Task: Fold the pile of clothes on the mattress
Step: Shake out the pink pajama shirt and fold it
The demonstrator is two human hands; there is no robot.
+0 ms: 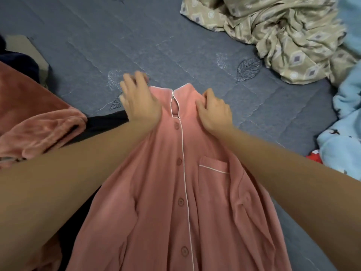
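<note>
A pink button-front pyjama shirt with white piping and a chest pocket lies front-up on the grey mattress, collar pointing away from me. My left hand lies on the shirt's left shoulder with its fingers stretched out, blurred. My right hand rests on the right shoulder beside the collar, its fingers bent and pinching the fabric there.
A crumpled beige patterned garment lies at the back right. A light blue garment sits at the right edge with a bit of red beneath it. A pink fleece piece and dark cloth lie at the left.
</note>
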